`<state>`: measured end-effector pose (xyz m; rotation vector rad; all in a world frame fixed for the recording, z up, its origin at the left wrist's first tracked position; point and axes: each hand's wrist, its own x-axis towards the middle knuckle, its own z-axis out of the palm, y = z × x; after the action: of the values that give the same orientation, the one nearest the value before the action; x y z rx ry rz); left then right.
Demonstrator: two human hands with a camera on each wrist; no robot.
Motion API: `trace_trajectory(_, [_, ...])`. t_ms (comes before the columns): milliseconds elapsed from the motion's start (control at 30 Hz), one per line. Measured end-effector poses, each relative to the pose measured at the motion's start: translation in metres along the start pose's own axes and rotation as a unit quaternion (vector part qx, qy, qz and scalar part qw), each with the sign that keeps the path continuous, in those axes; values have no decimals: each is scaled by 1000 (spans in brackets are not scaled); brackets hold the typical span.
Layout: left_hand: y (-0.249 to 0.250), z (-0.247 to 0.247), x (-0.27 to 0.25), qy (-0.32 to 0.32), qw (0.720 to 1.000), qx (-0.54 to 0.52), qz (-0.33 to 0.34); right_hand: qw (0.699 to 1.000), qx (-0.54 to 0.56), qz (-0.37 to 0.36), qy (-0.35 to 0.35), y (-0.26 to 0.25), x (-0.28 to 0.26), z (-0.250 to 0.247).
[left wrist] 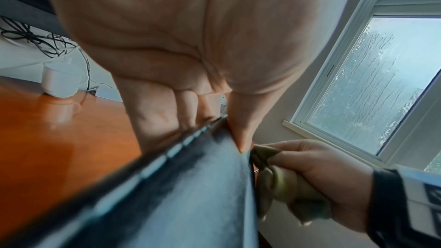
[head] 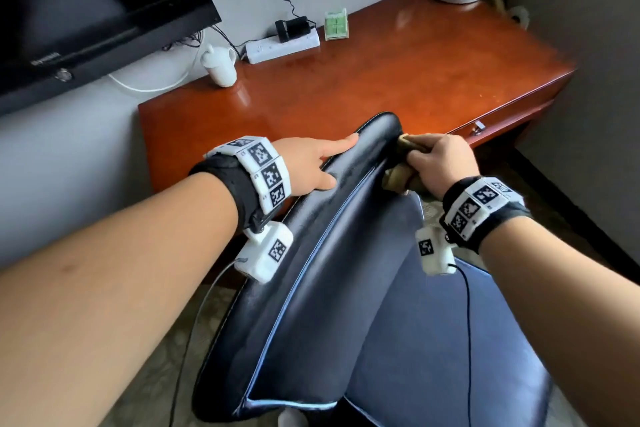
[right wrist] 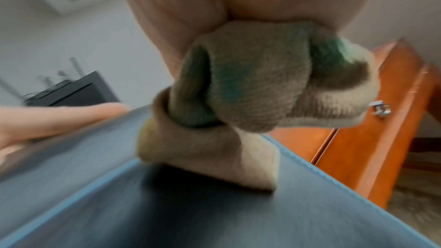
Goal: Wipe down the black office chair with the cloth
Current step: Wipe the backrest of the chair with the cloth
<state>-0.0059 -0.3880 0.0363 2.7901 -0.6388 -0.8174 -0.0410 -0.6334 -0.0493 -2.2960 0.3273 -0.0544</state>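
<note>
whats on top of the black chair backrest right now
On the top edge of the black leather chair backrest rests the left hand, fingers straight. The right hand grips a bunched tan-green cloth against its right side. The leather beneath both is covered.

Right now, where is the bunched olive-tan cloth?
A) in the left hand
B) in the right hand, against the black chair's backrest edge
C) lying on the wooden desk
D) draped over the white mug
B: the right hand grips the bunched olive-tan cloth against the black leather chair backrest, while the left hand rests on its top.

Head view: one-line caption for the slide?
Left hand steadies the chair backrest while right hand wipes with a cloth.
</note>
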Motion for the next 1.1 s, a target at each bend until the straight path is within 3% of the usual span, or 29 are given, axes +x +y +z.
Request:
trace_trajectory(167, [4,-3,8,-7,999,35,-13,999,8,39,11,-4,11,19])
trace_trajectory(467, [10,-2,2,11,999,41,2,989,-81,-95,-82,-19,-43,35])
trace_trajectory(567, [15,2,4,21,999,25,6,997,8,-33,-74,-14,-38,21])
trace_trajectory(700, [22,7,4,51,998,-17,28,983,160,88,11,-9,-34,0])
trace_trajectory(767, [18,7,-3,56,997,-48,33,975,198,100,21,-6,-33,2])
trace_trajectory(900, [1,6,-19,8,998,-47,52,962,238,124,44,5,-22,4])
trace_trajectory(1100, [-6,10,-17,25,998,-26,56,985,152,73,32,3,-26,14])
